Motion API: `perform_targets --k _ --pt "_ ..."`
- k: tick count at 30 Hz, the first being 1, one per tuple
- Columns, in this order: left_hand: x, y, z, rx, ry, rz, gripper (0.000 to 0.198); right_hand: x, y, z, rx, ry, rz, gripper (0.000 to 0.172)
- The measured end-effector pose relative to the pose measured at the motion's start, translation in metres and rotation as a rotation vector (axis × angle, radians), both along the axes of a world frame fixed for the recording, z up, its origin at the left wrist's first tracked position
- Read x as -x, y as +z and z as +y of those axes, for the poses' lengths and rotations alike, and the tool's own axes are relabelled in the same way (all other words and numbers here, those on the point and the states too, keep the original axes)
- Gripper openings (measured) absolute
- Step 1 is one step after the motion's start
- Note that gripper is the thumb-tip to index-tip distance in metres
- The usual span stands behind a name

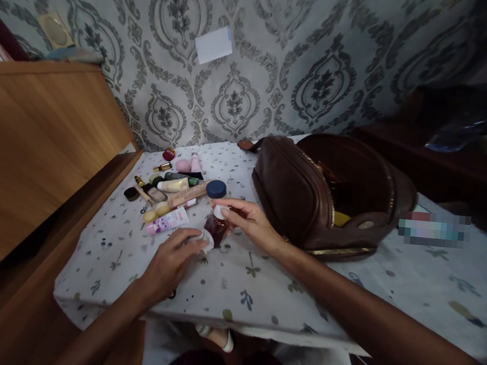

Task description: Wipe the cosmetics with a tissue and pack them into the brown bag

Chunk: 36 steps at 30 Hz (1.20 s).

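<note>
Close head-worn view, forward and down over the table point(234, 287), wall point(275, 54) beyond.

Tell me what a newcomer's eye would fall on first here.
Most likely the big brown bag, gaping open right of centre on the printed cloth. Next, perhaps, the cluster of cosmetics to its left. Between and nearer the viewer, the right grip has the dark bottle by its white top, while the left grip holds a white pad beside it.

Right hand point(252, 222) on bottle point(219, 229), left hand point(172, 260) holding white pad point(208, 239), bag point(287, 195)
</note>
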<state>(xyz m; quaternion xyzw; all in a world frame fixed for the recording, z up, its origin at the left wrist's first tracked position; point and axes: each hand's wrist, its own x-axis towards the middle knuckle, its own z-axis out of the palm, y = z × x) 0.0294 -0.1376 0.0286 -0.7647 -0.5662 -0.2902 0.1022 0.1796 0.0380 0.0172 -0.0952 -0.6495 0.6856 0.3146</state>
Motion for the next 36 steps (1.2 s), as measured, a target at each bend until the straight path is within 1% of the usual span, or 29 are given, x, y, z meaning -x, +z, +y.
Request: perform_targets --k 3,5,6,9,11,14,17,22,26,28,31,34,36 --pt "-0.012 0.017 0.010 -0.088 0.026 -0.023 0.034 0.006 0.005 -0.002 -0.027 0.024 -0.017 0.042" --pt "-0.019 0.023 0.016 -0.157 0.052 0.036 0.031 0.012 0.010 -0.004 -0.081 0.007 -0.022 0.038" --pt "-0.021 0.024 0.018 -0.185 0.066 0.087 0.030 0.015 0.012 -0.004 -0.119 -0.007 -0.023 0.035" --pt "-0.020 0.018 0.021 -0.232 0.097 0.260 0.028 0.024 0.018 -0.003 -0.206 -0.040 -0.028 0.029" --pt "-0.016 0.011 0.018 -0.232 0.111 0.330 0.028 0.029 0.020 -0.002 -0.191 -0.034 -0.034 0.030" --pt "-0.010 0.001 0.011 -0.182 0.115 0.350 0.029 0.034 0.019 0.000 -0.123 -0.054 -0.040 0.031" --pt "-0.006 -0.006 0.006 -0.105 0.112 0.319 0.031 0.037 0.015 0.003 -0.079 -0.123 -0.045 0.033" --pt "0.004 -0.014 0.003 0.014 0.123 0.166 0.035 0.037 0.006 0.007 -0.033 -0.267 -0.051 0.036" --pt "0.011 -0.015 0.003 0.092 0.070 0.006 0.035 0.032 0.002 0.009 -0.010 -0.294 -0.026 0.035" --pt "0.010 -0.010 0.005 0.085 0.056 -0.086 0.033 0.030 0.001 0.009 0.002 -0.268 -0.011 0.036" --pt "0.004 0.007 0.011 0.023 0.062 -0.169 0.030 0.028 0.000 0.010 0.043 -0.198 -0.009 0.039" --pt "-0.005 0.026 0.024 -0.087 0.046 -0.137 0.027 0.026 0.000 0.009 0.072 -0.148 -0.013 0.041" --pt "-0.010 0.034 0.035 -0.149 0.049 -0.044 0.027 0.025 0.001 0.008 0.056 -0.137 -0.001 0.040"
